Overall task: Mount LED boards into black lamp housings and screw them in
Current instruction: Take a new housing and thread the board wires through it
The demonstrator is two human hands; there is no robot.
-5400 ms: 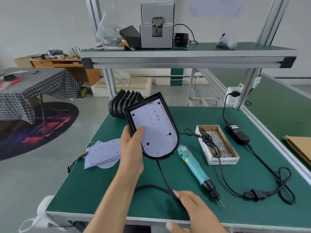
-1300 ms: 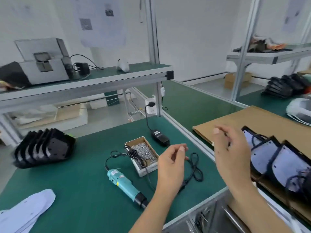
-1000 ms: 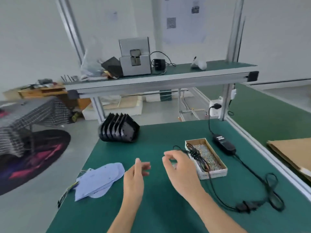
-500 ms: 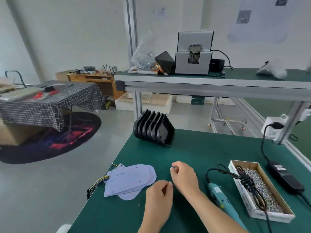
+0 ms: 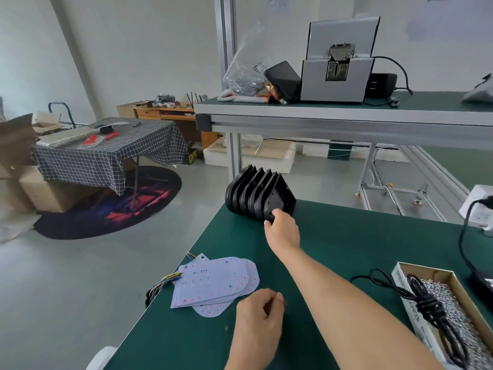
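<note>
My right hand grips the nearest of the stacked black lamp housings. My left hand, fingers loosely curled and holding nothing I can see, hovers beside the LED boards.

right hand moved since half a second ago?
Yes. The right hand has gone from beside the LED boards out to the far row of black housings, fingers on the nearest one.

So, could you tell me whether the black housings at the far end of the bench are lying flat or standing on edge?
Standing on edge: the black housings lean together in a row, and the right hand touches the nearest one.
</note>
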